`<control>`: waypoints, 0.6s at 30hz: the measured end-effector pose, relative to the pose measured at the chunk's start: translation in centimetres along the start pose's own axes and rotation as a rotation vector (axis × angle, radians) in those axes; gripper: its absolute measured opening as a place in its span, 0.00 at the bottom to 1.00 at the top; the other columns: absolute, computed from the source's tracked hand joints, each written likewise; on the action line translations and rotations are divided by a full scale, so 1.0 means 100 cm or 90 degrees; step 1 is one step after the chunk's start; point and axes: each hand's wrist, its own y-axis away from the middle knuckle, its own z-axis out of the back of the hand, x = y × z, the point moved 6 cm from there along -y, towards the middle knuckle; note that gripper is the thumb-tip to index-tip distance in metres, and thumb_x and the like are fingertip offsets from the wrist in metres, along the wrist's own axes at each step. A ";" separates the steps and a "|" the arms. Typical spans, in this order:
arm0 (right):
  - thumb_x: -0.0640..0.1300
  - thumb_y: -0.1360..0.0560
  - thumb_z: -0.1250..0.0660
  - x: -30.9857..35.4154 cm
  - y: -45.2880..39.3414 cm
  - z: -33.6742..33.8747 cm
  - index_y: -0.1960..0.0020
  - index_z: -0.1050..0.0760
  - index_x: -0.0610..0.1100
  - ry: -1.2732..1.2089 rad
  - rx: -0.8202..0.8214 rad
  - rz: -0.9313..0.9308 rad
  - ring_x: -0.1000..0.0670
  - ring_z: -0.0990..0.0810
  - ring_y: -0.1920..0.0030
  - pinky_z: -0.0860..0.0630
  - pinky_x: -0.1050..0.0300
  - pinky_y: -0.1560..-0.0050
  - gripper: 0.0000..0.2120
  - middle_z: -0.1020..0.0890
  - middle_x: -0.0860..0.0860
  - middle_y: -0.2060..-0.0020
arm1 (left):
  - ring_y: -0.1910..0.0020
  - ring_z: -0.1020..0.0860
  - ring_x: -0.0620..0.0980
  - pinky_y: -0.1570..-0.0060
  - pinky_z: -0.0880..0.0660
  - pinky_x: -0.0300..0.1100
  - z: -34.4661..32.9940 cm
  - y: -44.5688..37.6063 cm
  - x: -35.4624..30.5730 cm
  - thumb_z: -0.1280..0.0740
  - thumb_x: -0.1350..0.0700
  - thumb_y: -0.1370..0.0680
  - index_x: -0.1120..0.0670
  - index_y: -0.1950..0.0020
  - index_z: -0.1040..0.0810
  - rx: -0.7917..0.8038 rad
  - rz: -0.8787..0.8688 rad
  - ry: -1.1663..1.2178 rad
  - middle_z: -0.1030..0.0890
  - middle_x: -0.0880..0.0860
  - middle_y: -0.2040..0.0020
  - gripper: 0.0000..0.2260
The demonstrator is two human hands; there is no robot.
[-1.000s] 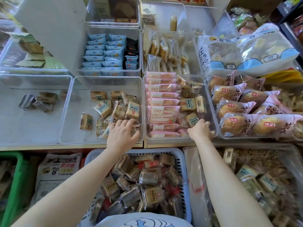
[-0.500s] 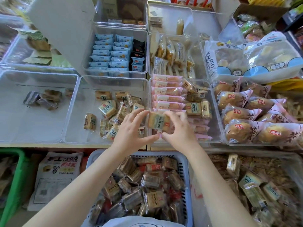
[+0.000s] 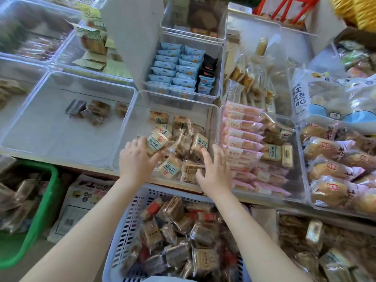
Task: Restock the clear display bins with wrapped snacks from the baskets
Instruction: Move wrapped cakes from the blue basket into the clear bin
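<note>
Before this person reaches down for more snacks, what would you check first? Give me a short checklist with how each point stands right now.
1. Left hand free: ok, fingers straight, pressing on the snack pile.
2. Right hand free: ok, open, holding nothing.
3. Room left in the middle bin: ok, its left part and back are bare.
4. Snacks lie inside the bin, none over the rim: ok.
5. Supply in the white basket below: ok, plenty of packs.
6. Basket snacks match those in the bin: cannot tell, labels are blurred.

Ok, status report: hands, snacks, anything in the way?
Both hands open, left hand and right hand on the tan snack packs in the middle clear bin. Nothing blocking.
</note>
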 end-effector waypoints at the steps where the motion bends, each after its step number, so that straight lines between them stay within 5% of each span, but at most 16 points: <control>1: 0.48 0.21 0.42 -0.001 0.001 -0.005 0.23 0.38 0.51 0.012 -0.017 0.002 0.48 0.56 0.19 0.47 0.40 0.22 0.26 0.44 0.48 0.20 | 0.42 0.25 0.57 0.48 0.28 0.51 -0.008 0.000 0.010 0.36 0.42 0.22 0.52 0.28 0.34 0.050 0.040 -0.023 0.23 0.56 0.39 0.26; 4: 0.47 0.21 0.43 -0.002 0.001 -0.010 0.28 0.29 0.47 0.019 -0.055 0.012 0.48 0.53 0.19 0.46 0.40 0.22 0.22 0.35 0.49 0.23 | 0.32 0.33 0.57 0.39 0.31 0.54 -0.025 -0.002 0.018 0.42 0.44 0.21 0.45 0.28 0.32 0.175 0.055 -0.084 0.30 0.55 0.29 0.22; 8: 0.47 0.23 0.45 -0.003 0.000 -0.011 0.34 0.25 0.46 0.028 -0.081 0.021 0.46 0.50 0.20 0.42 0.38 0.24 0.21 0.31 0.48 0.26 | 0.41 0.29 0.54 0.47 0.32 0.50 -0.025 -0.004 0.018 0.43 0.44 0.22 0.50 0.49 0.18 0.127 0.034 -0.103 0.24 0.53 0.39 0.16; 13: 0.43 0.21 0.38 -0.002 0.006 0.004 0.30 0.28 0.45 -0.071 -0.121 0.050 0.45 0.43 0.21 0.42 0.39 0.24 0.19 0.34 0.46 0.25 | 0.41 0.28 0.57 0.44 0.30 0.53 -0.020 0.009 -0.026 0.39 0.44 0.24 0.56 0.38 0.22 0.005 -0.054 0.119 0.24 0.57 0.40 0.21; 18: 0.39 0.25 0.33 -0.066 0.023 0.053 0.32 0.30 0.44 -0.091 -0.295 -0.071 0.42 0.32 0.31 0.31 0.45 0.32 0.22 0.31 0.42 0.31 | 0.24 0.40 0.57 0.27 0.40 0.56 -0.043 0.030 -0.131 0.39 0.41 0.23 0.51 0.23 0.40 0.048 -0.170 0.135 0.38 0.57 0.23 0.31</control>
